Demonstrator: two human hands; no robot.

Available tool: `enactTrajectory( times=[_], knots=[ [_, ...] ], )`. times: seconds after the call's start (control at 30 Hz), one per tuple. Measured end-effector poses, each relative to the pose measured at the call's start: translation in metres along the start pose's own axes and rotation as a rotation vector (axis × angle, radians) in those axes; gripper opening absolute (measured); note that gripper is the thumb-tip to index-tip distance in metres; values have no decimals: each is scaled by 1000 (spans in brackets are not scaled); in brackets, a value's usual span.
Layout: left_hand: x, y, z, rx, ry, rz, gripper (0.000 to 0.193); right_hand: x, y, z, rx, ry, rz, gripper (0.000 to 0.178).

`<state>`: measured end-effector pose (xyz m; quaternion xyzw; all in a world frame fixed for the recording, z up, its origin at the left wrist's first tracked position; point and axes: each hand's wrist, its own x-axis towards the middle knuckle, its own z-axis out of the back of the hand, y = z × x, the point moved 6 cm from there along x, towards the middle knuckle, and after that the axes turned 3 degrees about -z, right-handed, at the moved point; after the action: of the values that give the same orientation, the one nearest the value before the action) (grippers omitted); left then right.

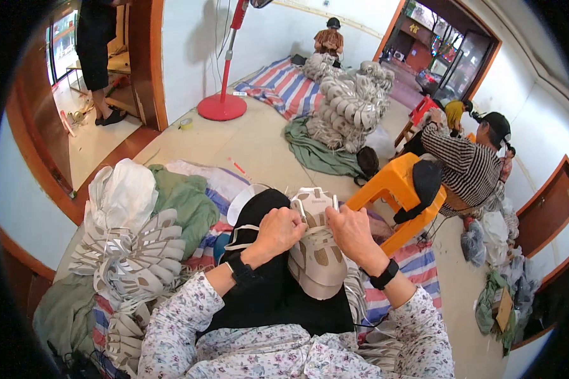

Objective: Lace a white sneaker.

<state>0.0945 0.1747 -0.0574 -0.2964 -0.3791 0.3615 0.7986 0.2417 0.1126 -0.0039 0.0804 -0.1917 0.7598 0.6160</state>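
Note:
A beige and white shoe upper (318, 268) lies on the black cloth over my lap, its rounded toe end toward me. Pale shoelace (315, 232) crosses its middle. My left hand (277, 235) is closed in a pinch at the upper's left edge, on a white strand that looks like the shoelace. Opposite it, my right hand (353, 234) pinches a similar strand at the right edge. Curled fingers hide the exact grip of both hands. A wristband sits on each wrist.
Stacked shoe uppers (133, 249) lie at my left beside a white sack (123, 192) and green cloth. A yellow stool (398, 189) with a black cap stands at front right. Farther off are a red fan base (222, 107), a big heap of uppers (348, 107) and several people.

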Motion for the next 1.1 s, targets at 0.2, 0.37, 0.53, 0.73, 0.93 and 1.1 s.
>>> enactTrajectory(
  times=[0.2,0.37,0.53,0.73,0.93,1.1],
  knots=[
    [2,3,2,-74,6,-27,25,18,-4,-17,-82,217,-98,6],
    [0,11,-1,-170,72,31,24,36,-28,-43,-20,401,-212,14],
    [-2,13,-4,-214,60,26,21,28,-25,-44,53,374,-272,17],
    [1,11,-9,-75,10,-33,22,7,-18,-29,276,-45,-151,9],
    [6,18,-10,-153,100,137,20,23,29,0,1169,20,-303,12],
    [8,18,-14,-162,146,165,19,23,-2,-32,836,111,-176,14]
  ],
)
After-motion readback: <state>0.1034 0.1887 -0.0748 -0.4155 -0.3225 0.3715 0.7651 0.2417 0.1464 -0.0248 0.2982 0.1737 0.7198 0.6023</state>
